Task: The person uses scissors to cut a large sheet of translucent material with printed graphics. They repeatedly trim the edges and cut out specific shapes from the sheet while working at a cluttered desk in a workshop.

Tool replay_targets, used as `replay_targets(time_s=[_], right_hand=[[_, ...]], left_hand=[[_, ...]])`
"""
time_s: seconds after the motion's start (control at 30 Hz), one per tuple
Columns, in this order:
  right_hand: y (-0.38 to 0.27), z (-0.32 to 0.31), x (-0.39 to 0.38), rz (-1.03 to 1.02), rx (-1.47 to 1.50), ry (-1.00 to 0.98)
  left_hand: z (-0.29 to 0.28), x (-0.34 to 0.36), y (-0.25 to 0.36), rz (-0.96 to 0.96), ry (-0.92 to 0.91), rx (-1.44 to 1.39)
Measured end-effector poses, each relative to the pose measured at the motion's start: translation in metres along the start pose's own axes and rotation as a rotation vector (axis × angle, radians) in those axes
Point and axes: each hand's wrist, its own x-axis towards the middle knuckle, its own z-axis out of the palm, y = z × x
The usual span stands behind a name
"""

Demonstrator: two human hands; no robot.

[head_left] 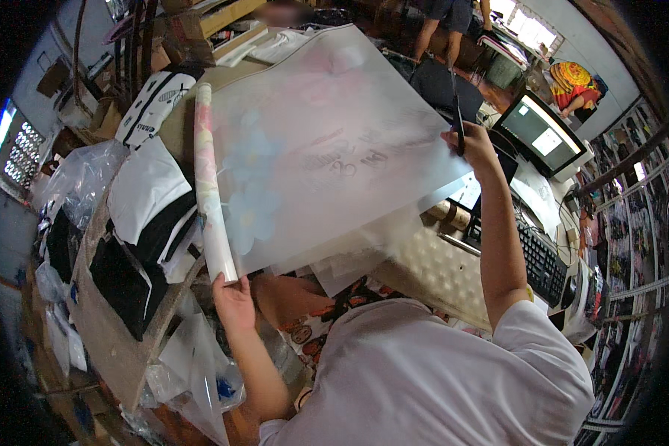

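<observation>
A wide translucent sheet of printed film (312,141), with faint pink and blue flowers and dark lettering, spreads in front of me. Its left side is wound into a long roll (209,186) showing pink and yellowish print and a white lower end. My left hand (236,303) grips that lower end, thumb and fingers around its rim. Raised at the sheet's right corner, my right hand (474,152) is closed around dark scissors (457,111), their blades pointing up and away from me. Whether the fingers of this hand also touch the film, I cannot tell.
Folded white and black garments (152,186) lie on a table at left, beside clear plastic bags (82,175). At right stand a monitor (540,134) and a black keyboard (541,260). A cushioned seat (438,271) is close by. Two other people are farther back.
</observation>
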Motion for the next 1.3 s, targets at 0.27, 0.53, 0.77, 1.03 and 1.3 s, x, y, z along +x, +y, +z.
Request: replay_targets(time_s=[0.27,0.53,0.77,1.03,1.3], right_hand=[[0.001,-0.001,-0.018,-0.039,-0.122,0.095],[0.017,-0.012,-0.059,-0.027,-0.047,0.234],[-0.020,0.041,-0.180,0.245,0.449,-0.379],[-0.007,0.097,-0.237,0.544,0.444,-1.012],[-0.006,0.138,-0.231,0.629,0.495,-0.876]], left_hand=[[0.019,-0.021,-0.048,-0.242,-0.236,-0.216],[0.053,-0.022,-0.068,-0.440,-0.292,0.013],[0.074,-0.019,-0.071,-0.426,-0.172,0.120],[0.075,-0.017,-0.067,-0.341,-0.194,0.210],[0.066,-0.011,-0.075,-0.304,-0.161,0.164]])
